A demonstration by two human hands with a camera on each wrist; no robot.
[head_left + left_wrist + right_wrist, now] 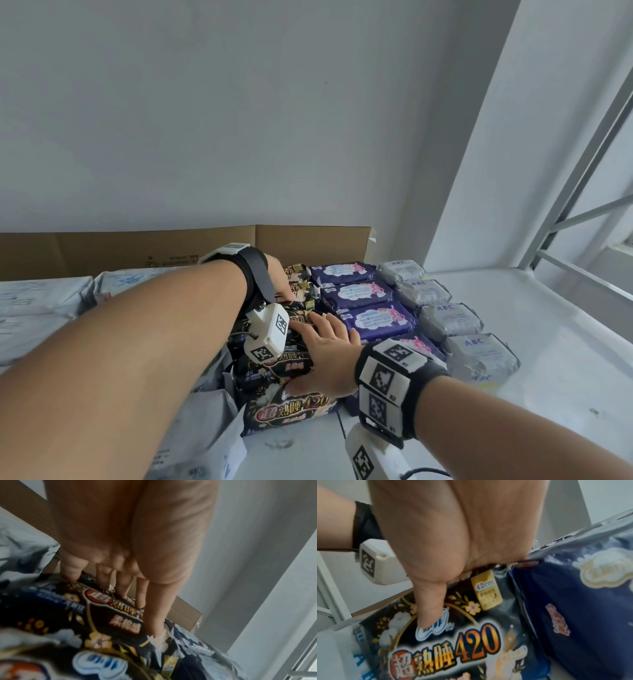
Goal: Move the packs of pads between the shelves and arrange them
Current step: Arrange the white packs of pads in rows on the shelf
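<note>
A column of black packs of pads marked 420 (287, 407) runs back across the white shelf (555, 349). My left hand (279, 279) reaches to the far end of that column. In the left wrist view its straight fingers (142, 599) press down on a black pack (96, 615). My right hand (323, 346) lies flat on the nearer black packs, fingers straight and pointing away from me. In the right wrist view the thumb (429, 608) rests on a black pack (453, 649); the other fingers are hidden under the palm. Neither hand holds a pack.
Navy packs (359, 294) form a column right of the black ones, with silver ABC packs (448, 318) beyond them. Pale packs (41, 298) lie at the left. A cardboard sheet (137, 250) stands against the wall behind. Metal window bars (582, 212) rise at the right.
</note>
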